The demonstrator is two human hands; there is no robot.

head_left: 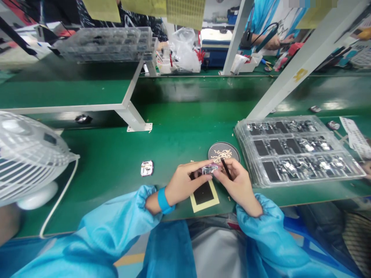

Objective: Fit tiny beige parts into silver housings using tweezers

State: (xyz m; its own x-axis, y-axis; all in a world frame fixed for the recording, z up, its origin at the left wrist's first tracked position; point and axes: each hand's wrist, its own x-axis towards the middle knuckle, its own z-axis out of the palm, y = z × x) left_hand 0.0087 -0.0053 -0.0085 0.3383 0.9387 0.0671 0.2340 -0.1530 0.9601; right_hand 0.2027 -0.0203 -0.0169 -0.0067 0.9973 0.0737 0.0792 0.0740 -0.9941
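Note:
My left hand pinches a small square watch-like housing by its side, tilted up so its silvery inside shows. In my right hand is a slim dark stick-like tool, probably tweezers; its tip is hidden. The right thumb also touches the housing's right edge. Right behind the hands, a round grey dish carries many tiny pale pieces. Beneath the hands lies a black pad with a pale yellow border. A similar open housing rests on the green bench to the left.
Stacked clear compartment trays full of small parts stand on the right. A white fan with its cable occupies the left. Shelf legs rise behind. Across the bench, a co-worker's hands are near tools.

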